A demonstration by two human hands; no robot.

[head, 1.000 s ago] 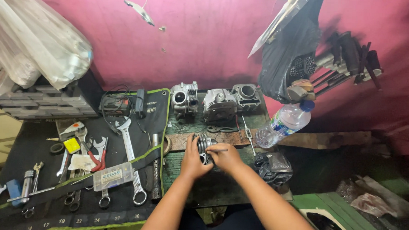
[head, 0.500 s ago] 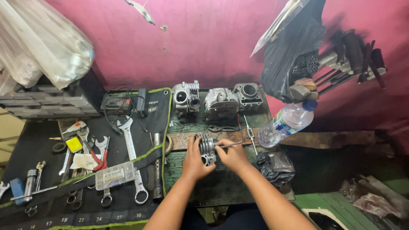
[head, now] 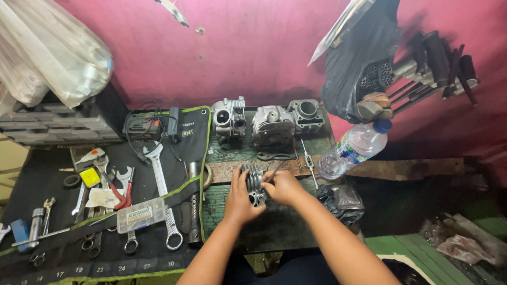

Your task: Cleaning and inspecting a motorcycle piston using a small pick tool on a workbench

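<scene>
Clear plastic box (head: 141, 214) with a white label lies on the black tool roll (head: 47, 179), left. Centre bench: left hand (head: 241, 198) cups the finned cylinder (head: 255, 182), fins upright, axis roughly left-right; right hand (head: 283, 187) pinches a thin tool (head: 273, 172) slanting up-right.

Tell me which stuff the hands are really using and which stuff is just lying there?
In use:
- left hand steadying the finned metal engine part
- right hand holding a thin tool against it

Just lying about:
- big spanner on the black tool roll
- red-handled pliers
- three engine parts by the wall
- water bottle
- small clear plastic box
</scene>
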